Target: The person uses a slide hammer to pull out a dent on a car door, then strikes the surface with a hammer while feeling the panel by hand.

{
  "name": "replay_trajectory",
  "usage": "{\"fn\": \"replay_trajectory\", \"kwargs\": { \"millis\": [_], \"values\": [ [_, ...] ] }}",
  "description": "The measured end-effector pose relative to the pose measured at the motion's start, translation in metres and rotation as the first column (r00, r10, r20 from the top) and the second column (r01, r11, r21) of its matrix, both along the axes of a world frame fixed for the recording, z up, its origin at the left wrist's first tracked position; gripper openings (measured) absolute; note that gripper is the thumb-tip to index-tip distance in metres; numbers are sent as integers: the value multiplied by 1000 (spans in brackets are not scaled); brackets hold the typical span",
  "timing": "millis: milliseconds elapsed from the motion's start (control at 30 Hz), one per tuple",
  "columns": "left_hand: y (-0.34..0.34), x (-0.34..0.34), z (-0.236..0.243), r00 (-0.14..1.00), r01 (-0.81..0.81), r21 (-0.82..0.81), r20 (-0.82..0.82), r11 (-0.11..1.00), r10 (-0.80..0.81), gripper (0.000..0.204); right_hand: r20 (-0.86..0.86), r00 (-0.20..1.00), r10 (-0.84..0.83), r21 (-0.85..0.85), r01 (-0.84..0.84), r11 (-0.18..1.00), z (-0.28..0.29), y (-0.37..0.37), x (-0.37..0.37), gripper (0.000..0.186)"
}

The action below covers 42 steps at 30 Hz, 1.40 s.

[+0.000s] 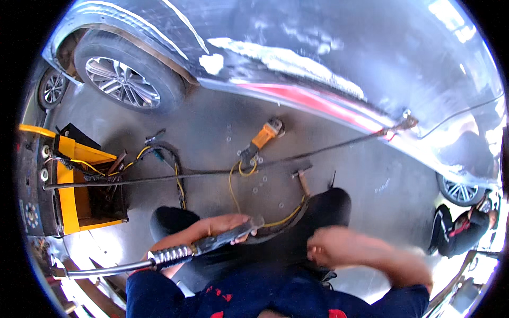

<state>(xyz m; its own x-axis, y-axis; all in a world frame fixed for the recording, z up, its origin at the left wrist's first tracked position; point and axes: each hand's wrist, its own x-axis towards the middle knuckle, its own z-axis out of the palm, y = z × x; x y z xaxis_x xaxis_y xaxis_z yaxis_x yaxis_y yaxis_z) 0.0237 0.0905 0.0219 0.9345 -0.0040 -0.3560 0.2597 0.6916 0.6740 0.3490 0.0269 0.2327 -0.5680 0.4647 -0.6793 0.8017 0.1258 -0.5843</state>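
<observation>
- At the lower edge of the view, the person's left hand [225, 227] is wrapped around the dark grip of a long metal tool [175, 254], whose ribbed silver collar and thin shaft run out to the lower left over the dark trousers.
- Just right of it, the right hand [331, 246] hangs over the knee; it is badly blurred, so whether it is clenched or slack cannot be told, though it seems to hold nothing.
- On the grey floor [350, 175] ahead of the knees lies a hammer [301, 175] with a wooden handle, and beside it a yellow cable [231, 185] loops up to an orange angle grinder [261, 139].
- A long thin rod [212, 171] crosses the floor from a yellow machine [74, 180] at the left to a clamp [405, 123] on the car's sill.
- Farthest off stands the grey car [318, 32], its body panel patched with pale filler, a front wheel [122, 79] at upper left.
- At the far right, another person [458, 228] crouches by the rear wheel [458, 191].
</observation>
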Motion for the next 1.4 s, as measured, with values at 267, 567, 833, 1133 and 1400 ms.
{"fn": "replay_trajectory", "kwargs": {
  "millis": [267,567,833,1133,1400],
  "values": [
    [15,17,-11,999,21,144,22,989,-24,35,-88,982,166,840,-16,543,154,66,-86,21],
    [8,-10,-5,997,-51,57,-57,997,54,42,89,975,204,934,-153,324,158,58,-109,20],
    [20,3,-2,985,-5,107,-174,994,23,47,203,964,173,953,-235,190,192,60,-104,22],
    [20,-11,-23,996,-24,36,-88,999,27,46,196,862,468,978,-208,-25,181,78,-111,23],
    [33,-36,-26,945,-102,-41,-317,994,84,36,-676,656,336,589,205,782,12,94,-231,80]
  ]
}}
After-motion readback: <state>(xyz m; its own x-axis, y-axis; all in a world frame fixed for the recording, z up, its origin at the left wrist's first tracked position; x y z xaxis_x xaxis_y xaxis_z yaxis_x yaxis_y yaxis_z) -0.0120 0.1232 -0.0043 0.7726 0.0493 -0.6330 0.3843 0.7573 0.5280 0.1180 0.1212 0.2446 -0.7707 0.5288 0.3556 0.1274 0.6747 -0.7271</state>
